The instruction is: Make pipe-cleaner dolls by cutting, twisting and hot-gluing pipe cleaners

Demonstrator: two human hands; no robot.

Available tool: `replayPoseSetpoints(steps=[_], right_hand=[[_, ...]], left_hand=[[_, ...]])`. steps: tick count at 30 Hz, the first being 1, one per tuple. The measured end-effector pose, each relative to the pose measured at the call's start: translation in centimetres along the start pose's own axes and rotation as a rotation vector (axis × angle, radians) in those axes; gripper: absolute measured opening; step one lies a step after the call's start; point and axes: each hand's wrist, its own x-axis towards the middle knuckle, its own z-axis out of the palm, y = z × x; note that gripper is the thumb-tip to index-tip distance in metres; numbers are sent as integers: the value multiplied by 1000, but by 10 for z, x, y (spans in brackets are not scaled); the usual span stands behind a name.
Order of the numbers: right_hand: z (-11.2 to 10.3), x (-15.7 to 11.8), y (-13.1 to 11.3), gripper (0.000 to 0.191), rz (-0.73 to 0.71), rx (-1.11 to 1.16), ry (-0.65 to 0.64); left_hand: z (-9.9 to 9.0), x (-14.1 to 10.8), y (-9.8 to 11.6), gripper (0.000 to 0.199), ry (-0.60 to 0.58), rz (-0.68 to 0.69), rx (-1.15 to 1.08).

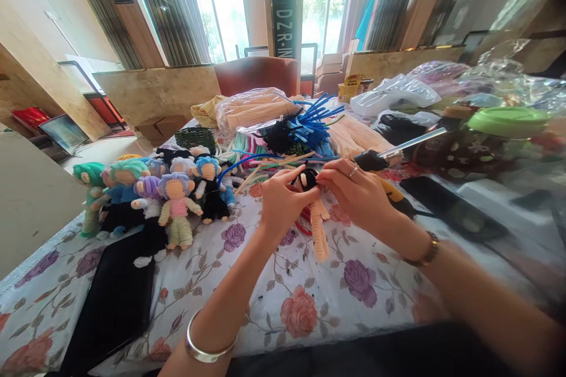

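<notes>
Between my two hands is a small pipe-cleaner doll (319,230) with a peach body and black on its head. My left hand (285,191) is closed around the head from the left, thumb across the front. The fingertips of my right hand (347,185) pinch at the right side of the black hair; whether a strand is between them is too small to tell. The doll's legs hang down over the flowered tablecloth (256,318). Something red (303,225) lies partly hidden behind the doll.
Finished dolls (177,206) stand grouped at left, behind a black flat device (115,294). Blue pipe cleaners (312,123) and peach bundles (256,107) lie at the back. At right are a glue gun (371,159), a dark phone (446,206), a green-lidded container (508,121) and plastic bags (395,94).
</notes>
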Motion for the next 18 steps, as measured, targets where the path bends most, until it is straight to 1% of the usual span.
replayPoseSetpoints(steps=[5,8,15,18], right_hand=[[3,-2,0,14,-17,-50,28],[6,-2,-1,14,4,-57,43],[9,-2,-5,15,92,-40,-16],[11,-3,-5,14,110,-3,-17]], left_hand=[[0,0,1,52,0,-1,-17],[0,0,1,50,-1,8,-23],[0,0,0,49,-4,7,-15],[0,-1,-1,49,-6,13,-18]])
